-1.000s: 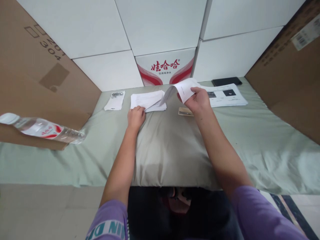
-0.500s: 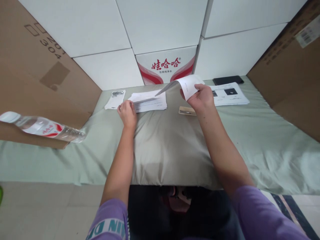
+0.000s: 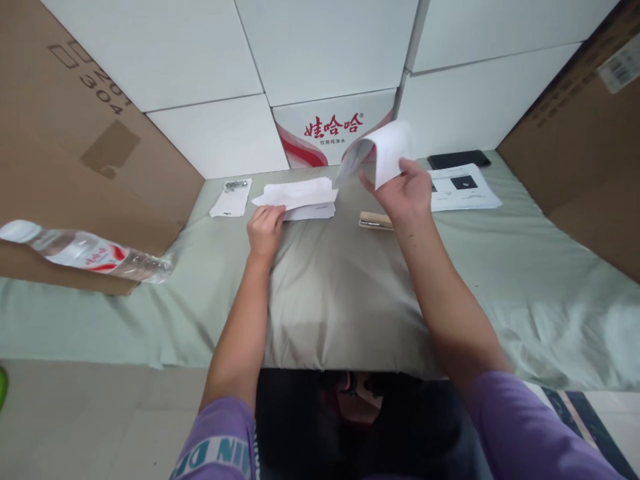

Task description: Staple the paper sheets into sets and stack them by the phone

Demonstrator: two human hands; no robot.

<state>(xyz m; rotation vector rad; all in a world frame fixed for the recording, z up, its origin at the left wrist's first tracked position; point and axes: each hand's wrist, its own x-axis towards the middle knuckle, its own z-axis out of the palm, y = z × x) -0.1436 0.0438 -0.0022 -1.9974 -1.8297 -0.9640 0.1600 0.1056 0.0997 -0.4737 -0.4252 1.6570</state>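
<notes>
My right hand (image 3: pixel 409 193) is raised above the cloth, its fingers closed on a curled white sheet of paper (image 3: pixel 391 148). The sheet bends over and its left end is blurred near the paper pile. On the left, my left hand (image 3: pixel 265 229) pinches the near edge of the top sheet of a printed paper pile (image 3: pixel 300 193). That top sheet is slightly lifted from those below. Behind my right wrist lies another paper stack (image 3: pixel 465 193) with dark printed pictures. A small tan object with a metallic strip (image 3: pixel 375 221) rests between the piles, partly hidden by my right hand.
A small clear packet (image 3: pixel 231 199) with dark bits lies left of the pile, and a black phone (image 3: pixel 459 160) at the back right. A water bottle (image 3: pixel 100 253) is at left. Cardboard (image 3: pixel 65 133) flanks the left, white boxes (image 3: pixel 215 133) the back.
The sheet that stretched between both hands has come away from my left hand and curls up in my right. My left hand has shifted slightly right and nearer, onto another sheet's edge.
</notes>
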